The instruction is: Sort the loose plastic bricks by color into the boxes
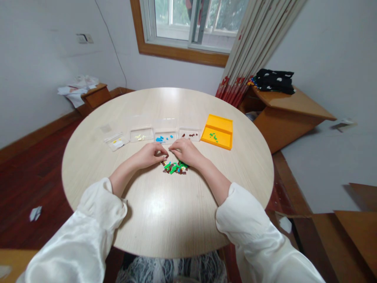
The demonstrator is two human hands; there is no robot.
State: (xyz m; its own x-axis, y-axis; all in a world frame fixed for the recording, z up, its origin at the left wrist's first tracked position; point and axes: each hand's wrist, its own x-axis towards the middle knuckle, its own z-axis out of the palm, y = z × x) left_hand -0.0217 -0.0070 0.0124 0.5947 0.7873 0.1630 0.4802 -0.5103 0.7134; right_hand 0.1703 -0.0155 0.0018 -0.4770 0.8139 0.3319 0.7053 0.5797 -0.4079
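Observation:
A small pile of mixed toy building bricks (174, 169), mostly green and dark brown with a few blue, yellow and white ones, lies on the table in front of me. At its upper left edge my left hand (150, 154) pinches a small brown brick (167, 155) between thumb and fingers. My right hand (186, 151) is just above the pile's right side, partly covering it. Its thumb and forefinger are closed close to my left fingertips; whatever they hold is too small to make out.
Behind my hands stand clear plastic boxes holding pale yellow pieces (140, 137), blue pieces (160, 139) and brown pieces (193, 135). An open orange box (224, 124) with green pieces is on the right, a small clear bag (116, 142) on the left. The round table (165, 220) fills the middle.

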